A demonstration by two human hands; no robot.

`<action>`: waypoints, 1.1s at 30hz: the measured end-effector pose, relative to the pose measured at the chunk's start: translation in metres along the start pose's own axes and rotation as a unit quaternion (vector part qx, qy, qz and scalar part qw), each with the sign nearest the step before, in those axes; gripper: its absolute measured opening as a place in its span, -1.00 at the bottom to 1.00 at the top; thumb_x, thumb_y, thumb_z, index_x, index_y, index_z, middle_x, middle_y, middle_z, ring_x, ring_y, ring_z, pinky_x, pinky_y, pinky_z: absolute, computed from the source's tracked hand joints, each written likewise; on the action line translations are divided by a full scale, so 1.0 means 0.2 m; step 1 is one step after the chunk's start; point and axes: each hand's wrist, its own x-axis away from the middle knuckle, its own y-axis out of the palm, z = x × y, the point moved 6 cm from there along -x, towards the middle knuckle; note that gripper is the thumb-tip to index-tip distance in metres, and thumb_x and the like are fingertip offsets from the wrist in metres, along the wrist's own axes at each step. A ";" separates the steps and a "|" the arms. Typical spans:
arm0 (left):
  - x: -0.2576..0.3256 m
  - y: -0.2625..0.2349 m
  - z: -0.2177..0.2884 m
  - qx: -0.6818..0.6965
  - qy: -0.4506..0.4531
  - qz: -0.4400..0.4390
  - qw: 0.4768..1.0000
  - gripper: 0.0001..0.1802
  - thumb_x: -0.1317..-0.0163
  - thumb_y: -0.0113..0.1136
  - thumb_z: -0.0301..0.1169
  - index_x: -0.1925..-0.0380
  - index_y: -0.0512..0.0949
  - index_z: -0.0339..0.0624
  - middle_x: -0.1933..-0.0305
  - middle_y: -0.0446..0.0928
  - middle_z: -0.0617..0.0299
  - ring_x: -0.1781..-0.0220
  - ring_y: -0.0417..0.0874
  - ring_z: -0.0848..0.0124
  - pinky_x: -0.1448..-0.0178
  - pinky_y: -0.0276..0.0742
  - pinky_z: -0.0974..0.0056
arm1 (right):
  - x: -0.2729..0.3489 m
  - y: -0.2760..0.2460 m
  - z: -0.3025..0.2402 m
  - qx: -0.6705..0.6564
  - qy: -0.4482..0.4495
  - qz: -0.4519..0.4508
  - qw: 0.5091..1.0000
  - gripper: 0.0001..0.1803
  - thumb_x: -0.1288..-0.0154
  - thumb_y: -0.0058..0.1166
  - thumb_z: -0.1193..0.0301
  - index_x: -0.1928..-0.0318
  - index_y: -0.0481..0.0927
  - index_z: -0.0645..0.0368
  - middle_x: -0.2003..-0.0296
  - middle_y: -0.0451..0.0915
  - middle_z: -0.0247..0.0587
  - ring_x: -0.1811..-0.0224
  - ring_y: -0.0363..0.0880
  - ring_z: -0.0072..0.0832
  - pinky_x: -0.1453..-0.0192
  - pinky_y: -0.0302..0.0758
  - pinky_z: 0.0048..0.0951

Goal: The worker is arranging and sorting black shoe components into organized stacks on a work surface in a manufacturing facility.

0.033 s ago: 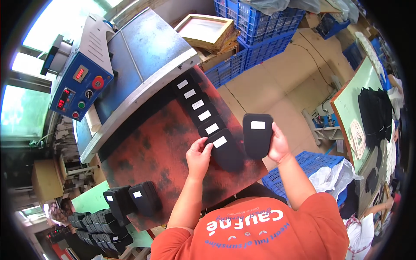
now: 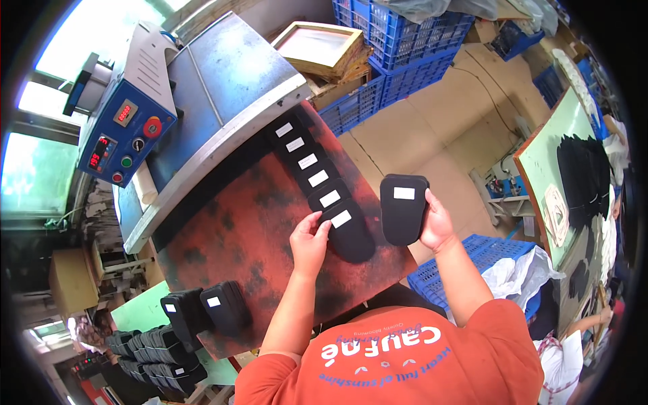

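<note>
Black rounded pads, each with a white label, lie overlapping in a slanting row on the red, dark-stained board. At the row's near end, the left edge of the last black pad (image 2: 352, 239) is pinched between the thumb and fingers of my left hand (image 2: 309, 244). My right hand (image 2: 437, 226) grips a small stack of matching black pads (image 2: 403, 219) by its right side, held up beside the board's right edge. A white label shows on the top pad of that stack. The right fingers behind it are hidden.
A heat press with a blue control box (image 2: 125, 128) and metal plate (image 2: 229, 61) stands at upper left. Two stacks of black pads (image 2: 226, 307) sit at the board's lower left corner. Blue crates (image 2: 412, 34) and wooden frames (image 2: 320, 50) stand behind; another blue crate (image 2: 472, 260) is at right.
The pad at my left fingertips has shifted slightly up and left, closer in line with the row. The stack in my right hand has moved a little to the right.
</note>
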 end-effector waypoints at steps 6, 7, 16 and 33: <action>0.18 0.14 0.21 0.012 0.085 -0.039 0.995 -0.66 -0.07 0.26 -0.53 0.11 0.48 -0.34 0.32 0.46 0.29 0.47 0.43 0.63 0.39 0.41 0.51 | 0.09 -0.04 0.20 0.114 -0.021 0.070 0.991 -0.65 -0.29 -0.02 0.44 -0.09 0.38 0.17 0.04 0.49 -0.21 -0.01 0.48 -0.39 -0.12 0.43 -0.34; 0.22 0.19 0.19 0.143 -0.007 -0.080 0.986 -0.70 -0.09 0.25 -0.52 0.14 0.49 -0.33 0.34 0.48 0.31 0.46 0.44 0.65 0.40 0.41 0.52 | 0.10 0.01 0.24 0.105 -0.010 0.050 0.993 -0.64 -0.29 -0.01 0.43 -0.09 0.37 0.18 0.04 0.49 -0.21 -0.01 0.48 -0.40 -0.12 0.43 -0.36; 0.22 0.07 0.10 -0.163 0.204 -0.004 0.965 -0.64 -0.04 0.26 -0.56 0.11 0.49 -0.32 0.23 0.41 0.21 0.56 0.34 0.63 0.41 0.38 0.50 | 0.22 -0.18 0.03 0.071 -0.053 0.068 0.994 -0.57 -0.40 -0.26 0.24 -0.08 0.38 0.31 -0.01 0.48 -0.08 -0.02 0.50 -0.27 -0.13 0.43 -0.26; 0.43 0.03 0.10 -0.173 0.148 -0.040 0.973 -0.68 -0.14 0.19 -0.52 0.12 0.36 -0.34 0.28 0.44 0.24 0.48 0.43 0.61 0.40 0.40 0.52 | 0.28 -0.03 0.13 0.025 -0.040 0.036 0.998 -0.60 -0.40 -0.24 0.28 -0.08 0.37 0.30 -0.03 0.46 -0.05 -0.04 0.48 -0.27 -0.16 0.40 -0.25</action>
